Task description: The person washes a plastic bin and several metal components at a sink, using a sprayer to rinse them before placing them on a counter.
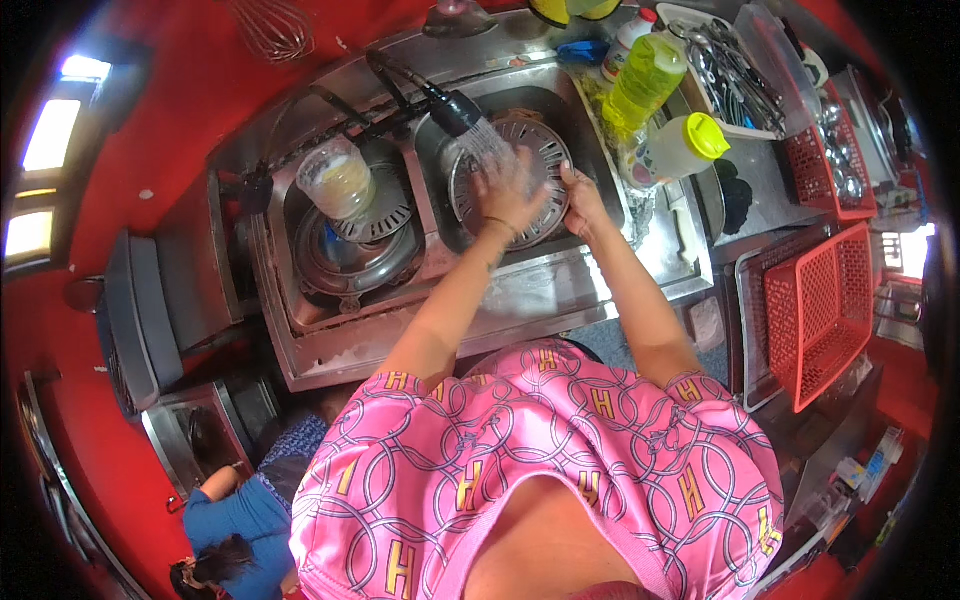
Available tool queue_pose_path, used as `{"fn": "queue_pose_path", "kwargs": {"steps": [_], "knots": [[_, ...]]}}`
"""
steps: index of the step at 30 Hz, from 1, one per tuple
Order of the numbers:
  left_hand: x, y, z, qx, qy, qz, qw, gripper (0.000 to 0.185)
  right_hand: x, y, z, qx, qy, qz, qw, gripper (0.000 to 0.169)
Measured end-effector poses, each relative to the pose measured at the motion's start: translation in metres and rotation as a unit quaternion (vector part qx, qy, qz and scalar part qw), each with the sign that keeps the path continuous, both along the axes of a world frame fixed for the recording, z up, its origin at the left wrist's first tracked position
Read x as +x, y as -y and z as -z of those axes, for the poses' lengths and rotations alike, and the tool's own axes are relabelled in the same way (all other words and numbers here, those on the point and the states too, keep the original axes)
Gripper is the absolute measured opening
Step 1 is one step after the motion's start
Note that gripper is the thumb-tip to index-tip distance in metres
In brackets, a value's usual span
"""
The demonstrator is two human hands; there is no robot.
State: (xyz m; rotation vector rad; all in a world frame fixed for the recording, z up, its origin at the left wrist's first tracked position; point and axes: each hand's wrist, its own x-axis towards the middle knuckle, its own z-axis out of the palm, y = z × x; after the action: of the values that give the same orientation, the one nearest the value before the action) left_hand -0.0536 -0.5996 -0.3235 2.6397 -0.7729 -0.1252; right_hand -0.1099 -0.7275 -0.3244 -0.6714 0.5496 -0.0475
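A round slotted metal plate [553, 150] is tilted in the right basin of a steel double sink [525, 289]. My right hand [583, 202] grips its right rim, with the thumb on the upper face. Across the middle of the plate lies my left hand [508, 187], fingers spread and slightly blurred. Water pours onto that hand and the plate from a black faucet head [456, 114]. Over in the left basin, a clear plastic container [337, 184] with cloudy contents stands on another slotted plate [386, 219], above a round metal piece [352, 274].
Right of the basin stand a bottle of yellow-green liquid [646, 79], a yellow-lidded container [675, 150] and a white-handled utensil [684, 232]. Beyond are a cutlery tray [724, 129] and a red plastic basket [784, 337]. Another person [240, 517] is behind on the left.
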Motion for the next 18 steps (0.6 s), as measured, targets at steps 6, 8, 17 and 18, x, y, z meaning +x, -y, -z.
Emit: {"fn": "queue_pose_path", "kwargs": {"steps": [6,8,17,18], "knots": [[0.065,-0.083,0.045,-0.263,-0.296,-0.314,0.863,0.070,0.011,0.015,-0.007,-0.015,0.027,-0.094,0.995,0.022],[0.060,-0.091,0.038,-0.479,-0.508,-0.298,0.651,0.064,0.006,0.018,-0.015,-0.034,0.010,-0.119,0.992,0.032],[0.043,-0.111,0.022,-0.482,-0.378,-0.404,0.680,0.036,0.013,0.014,0.012,-0.231,0.045,-0.175,0.956,0.053],[0.043,-0.114,0.022,-0.479,-0.381,-0.412,0.675,0.037,0.015,0.012,0.012,-0.212,0.043,-0.179,0.960,0.053]]}}
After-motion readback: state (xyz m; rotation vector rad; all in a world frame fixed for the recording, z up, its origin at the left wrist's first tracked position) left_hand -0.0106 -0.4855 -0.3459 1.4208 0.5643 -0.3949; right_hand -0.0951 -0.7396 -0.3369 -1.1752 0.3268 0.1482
